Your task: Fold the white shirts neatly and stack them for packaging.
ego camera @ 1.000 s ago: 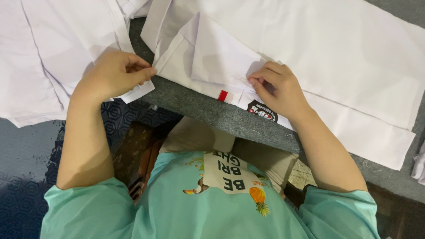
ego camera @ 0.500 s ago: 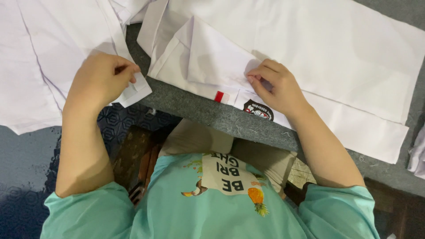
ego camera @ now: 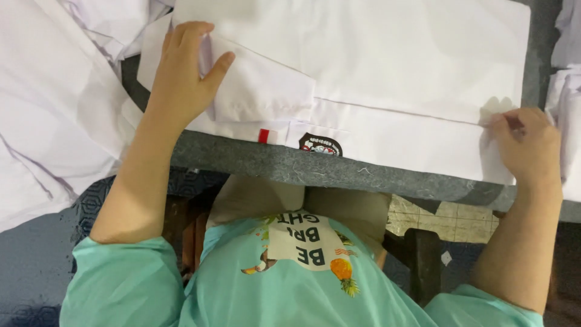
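Pressing flat with the left hand (ego camera: 181, 79), fingers (ego camera: 193, 36) spread open and lying on the folded sleeve (ego camera: 260, 91) of the white shirt (ego camera: 393, 54), thumb angled out across the fold, gripping nothing, only weighing the cloth down. Pinching with the right hand (ego camera: 526, 145) at the far right end of the same garment, fingers (ego camera: 505, 121) closed on a small tuck of the shirt's lower edge (ego camera: 493, 109), just where the upper layer meets the one beneath.

Stretching between the two hands: the shirt's long axis, running left to right across the counter (ego camera: 339, 169), parallel to its near rim. Lying well apart, the hands, one at each end, with the seam line sloping gently down toward the right-hand pinch. Sitting nearer the left hand than the right: a small red tag (ego camera: 264, 135) and a dark round embroidered badge (ego camera: 321, 145), both at the garment's near edge, just beside the counter's rim.

Looking plain white, smooth and crisp, folded into a broad flat rectangle with a sharp crease and several layers showing at the near edge.

Spilling over the counter's left side: more loose white garments (ego camera: 54, 121), rumpled. Stacking at the far right: another white pile (ego camera: 569, 91), only partly in view. Showing below: a teal printed top (ego camera: 290, 284).
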